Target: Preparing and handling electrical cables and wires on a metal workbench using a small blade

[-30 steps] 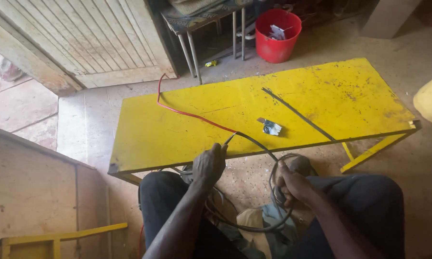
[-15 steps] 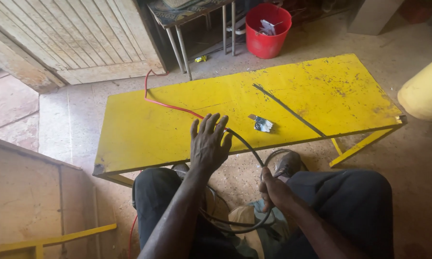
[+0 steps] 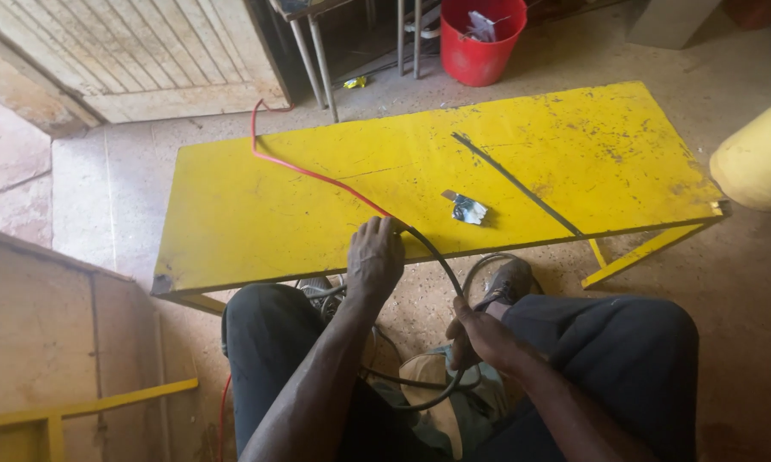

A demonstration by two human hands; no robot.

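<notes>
Cable handling in progress: the left hand (image 3: 375, 257), grip closed on the black cable (image 3: 437, 257), rests at the yellow surface's (image 3: 257, 214) 6 o'clock edge. The right hand (image 3: 480, 335) pinches the same cable lower down. The next move probably calls for steady, matched tension in both grips.

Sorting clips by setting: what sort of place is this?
Probably a small workshop: a scuffed yellow metal bench on a dusty concrete floor, red and black cables, a red plastic bucket of scraps.

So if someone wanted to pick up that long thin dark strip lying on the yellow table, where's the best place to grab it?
Probably at the near end of the dark strip, where it reaches the yellow table front edge. It lies flat and slanted, so fingers could hardly get under its middle; coming from the front edge, they could likely pinch that end top and bottom.
</notes>
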